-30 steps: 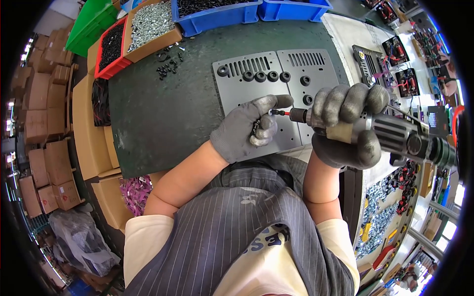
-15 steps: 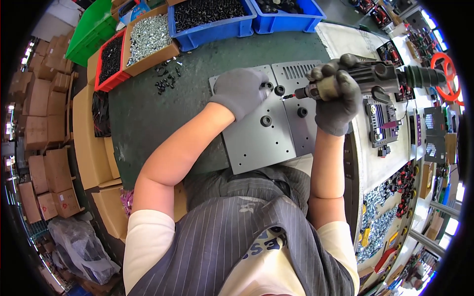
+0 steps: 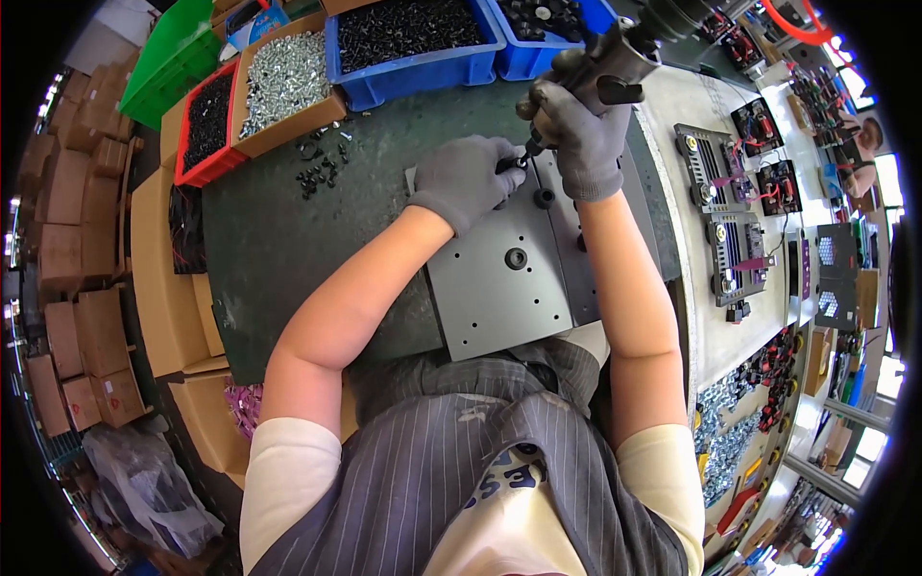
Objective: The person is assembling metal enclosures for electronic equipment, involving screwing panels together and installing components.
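Observation:
My gloved right hand (image 3: 582,134) grips a dark power screwdriver (image 3: 622,60), its body slanting up to the right. The bit points down at a small black part (image 3: 520,163) beside the fingertips of my gloved left hand (image 3: 463,180). The left fingers are pinched round that part, over the far end of a grey metal plate (image 3: 499,298). A black round foot (image 3: 517,258) sits mid-plate, and another black round foot (image 3: 545,198) is near the plate's right edge. A second grey plate (image 3: 574,274) lies alongside, partly hidden by my right forearm.
Along the table's far side stand a red bin (image 3: 233,152) of black screws, a cardboard box (image 3: 327,108) of silver screws and a blue bin (image 3: 384,88) of black screws. Loose black screws (image 3: 317,179) lie on the green table. At right, assembled units (image 3: 735,259) rest on a pale bench.
My right hand has swung the screwdriver up and left, from nearly level to a steep slant, bringing its bit to the part at my left fingertips. The left hand stays near the same spot.

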Motion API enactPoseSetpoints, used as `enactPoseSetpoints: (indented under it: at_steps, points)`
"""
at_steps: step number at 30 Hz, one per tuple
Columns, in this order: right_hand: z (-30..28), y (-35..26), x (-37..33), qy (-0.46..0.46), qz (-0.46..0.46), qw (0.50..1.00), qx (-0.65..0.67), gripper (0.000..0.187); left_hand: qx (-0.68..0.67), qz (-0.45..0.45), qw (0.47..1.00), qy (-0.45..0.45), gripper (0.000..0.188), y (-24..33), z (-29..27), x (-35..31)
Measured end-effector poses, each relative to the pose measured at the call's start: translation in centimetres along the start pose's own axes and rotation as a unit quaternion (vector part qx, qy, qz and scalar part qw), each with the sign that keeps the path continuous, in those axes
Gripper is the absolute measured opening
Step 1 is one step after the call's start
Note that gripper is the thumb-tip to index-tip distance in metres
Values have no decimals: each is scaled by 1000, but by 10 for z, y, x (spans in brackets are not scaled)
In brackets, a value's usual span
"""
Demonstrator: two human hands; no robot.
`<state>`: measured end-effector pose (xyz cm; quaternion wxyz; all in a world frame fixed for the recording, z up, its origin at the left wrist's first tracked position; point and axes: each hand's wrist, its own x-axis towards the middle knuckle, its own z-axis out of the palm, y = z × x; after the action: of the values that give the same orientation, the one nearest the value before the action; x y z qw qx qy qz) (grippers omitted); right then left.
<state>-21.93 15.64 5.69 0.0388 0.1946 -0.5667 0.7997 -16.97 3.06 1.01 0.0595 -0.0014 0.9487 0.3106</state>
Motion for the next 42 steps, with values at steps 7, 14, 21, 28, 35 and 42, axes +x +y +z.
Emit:
enactPoseSetpoints:
  at_steps: [7,14,21,28,35,42]
  points:
    - [2,13,2,-66,23,997,-18,27,-154,69,970,173,36,-12,-7,-23]
    - [1,12,3,-72,26,997,-20,30,-707,-147,675,-154,28,-9,2,-95]
    - [-3,-20,-8,-70,-31,997,12,36,-699,-143,692,-108,32,-5,18,-92]
    - [-10,-61,-67,-170,-83,943,275,39,-854,-126,481,-156,29,-8,21,-96]
    - [-20,-63,-84,-152,-103,939,289,38,-833,-105,511,-186,30,18,16,-104]
    - [-39,-62,-88,-124,-66,925,354,36,-839,-85,471,-260,33,22,27,-108]
